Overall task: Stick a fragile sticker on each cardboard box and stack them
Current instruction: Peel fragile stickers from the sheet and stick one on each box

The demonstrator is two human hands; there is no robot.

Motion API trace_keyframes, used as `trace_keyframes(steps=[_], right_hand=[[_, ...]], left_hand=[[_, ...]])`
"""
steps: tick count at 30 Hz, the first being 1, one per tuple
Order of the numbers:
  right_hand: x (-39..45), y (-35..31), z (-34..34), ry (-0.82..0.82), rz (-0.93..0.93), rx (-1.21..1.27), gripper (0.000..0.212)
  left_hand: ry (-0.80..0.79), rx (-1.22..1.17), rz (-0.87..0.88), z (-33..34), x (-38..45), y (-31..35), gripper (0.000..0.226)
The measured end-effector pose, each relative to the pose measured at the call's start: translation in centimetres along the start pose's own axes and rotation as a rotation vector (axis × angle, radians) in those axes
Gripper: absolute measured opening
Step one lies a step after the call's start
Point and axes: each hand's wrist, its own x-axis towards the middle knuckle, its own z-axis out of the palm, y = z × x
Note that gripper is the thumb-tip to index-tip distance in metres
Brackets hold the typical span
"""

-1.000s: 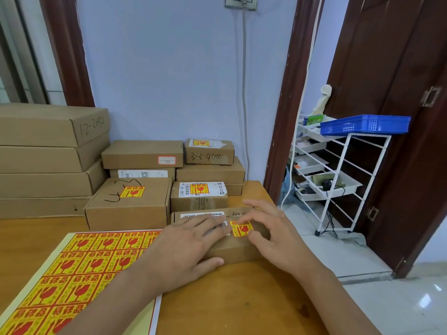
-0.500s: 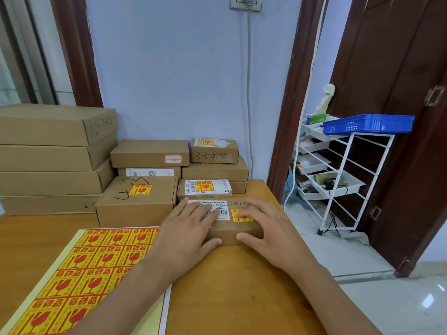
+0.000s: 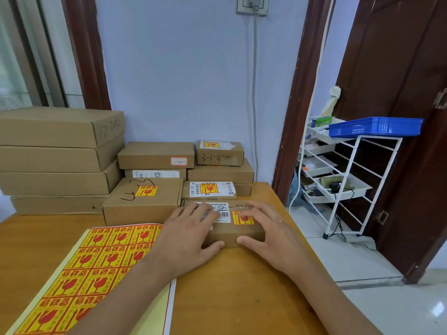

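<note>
Both hands on a small cardboard box [image 3: 232, 234] at the right part of the wooden surface [image 3: 229, 293]. Left hand [image 3: 187, 240] laid over the box's left half, fingers spread across the white shipping label [image 3: 221, 212], thumb curled against the near side wall. Right hand [image 3: 268, 232] wrapped over the right end, fingers bent over the top, thumb pressed to the near wall; box gripped between the two. Yellow-and-red fragile sticker [image 3: 242, 218] stuck on the box top, between the hands, just beside the label. Sticker sheet [image 3: 96, 269] flat on the surface to the left, partly under the left forearm. Behind, against the wall, stacked boxes [image 3: 145, 199], several already stickered. White wire rack [image 3: 350, 180] with a blue tray [image 3: 377, 126] standing in the doorway to the right.
</note>
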Motion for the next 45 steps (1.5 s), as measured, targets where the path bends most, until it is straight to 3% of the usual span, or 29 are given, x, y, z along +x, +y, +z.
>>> trace_keyframes(steps=[10, 15, 18, 22, 24, 27, 31, 36, 41, 45], right_hand=[[-0.5, -0.7, -0.4, 0.010, -0.026, -0.086, 0.050], [-0.6, -0.9, -0.4, 0.000, -0.033, -0.093, 0.048], [-0.5, -0.8, -0.4, -0.006, -0.031, -0.097, 0.047], [-0.4, -0.7, -0.5, -0.015, -0.009, -0.103, 0.057], [-0.3, -0.7, -0.5, -0.011, -0.015, -0.095, 0.062], [-0.3, -0.6, -0.6, 0.003, 0.011, -0.083, 0.071], [0.0, -0.4, -0.2, 0.004, 0.043, -0.079, 0.081], [0.1, -0.3, 0.0, 0.016, 0.055, -0.099, 0.083], [0.0, -0.2, 0.1, 0.041, 0.078, -0.082, 0.087], [-0.5, -1.0, -0.3, 0.026, 0.111, -0.152, 0.087]], left_hand=[[0.021, -0.049, -0.066, -0.9, -0.1, 0.9, 0.052], [-0.095, -0.109, -0.067, -3.4, 1.1, 0.9, 0.059], [-0.133, -0.226, -0.110, -6.4, 3.8, -1.4, 0.046], [0.099, 0.013, -0.227, -7.6, 7.7, -7.8, 0.031], [0.064, 0.102, -0.351, -7.1, 8.9, -10.8, 0.042], [-0.122, 0.223, -0.436, -5.2, 9.5, -13.3, 0.057], [0.010, 0.193, -0.521, -4.1, 10.1, -15.0, 0.042], [0.046, 0.293, -0.440, -5.1, 9.7, -15.4, 0.029], [0.193, 0.291, -0.307, -11.7, 7.8, -12.4, 0.026], [0.295, 0.268, -0.099, -17.8, -0.3, -6.9, 0.039]])
